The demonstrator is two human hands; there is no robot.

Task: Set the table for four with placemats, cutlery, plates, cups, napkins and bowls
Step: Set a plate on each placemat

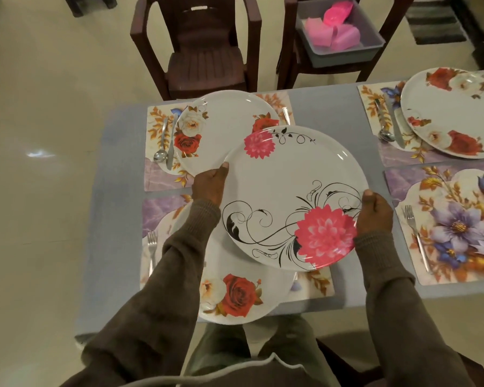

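I hold a white plate with pink flowers (291, 188) above the grey table (327, 107). My left hand (210, 185) grips its left rim, and my right hand (375, 213) grips its right rim. Under it, a rose-patterned plate (235, 297) lies on the near left placemat (316, 286). Another rose plate (224, 127) sits on the far left placemat (157, 180). A third rose plate (453, 115) is on the far right mat. The near right placemat (453, 224) carries only a fork (414, 236).
A spoon (161, 146) and knife (171, 146) lie left of the far left plate. Another fork (152, 247) lies on the near left mat. Two dark chairs (201, 51) stand beyond the table; one holds a grey tray (375, 32) with pink items.
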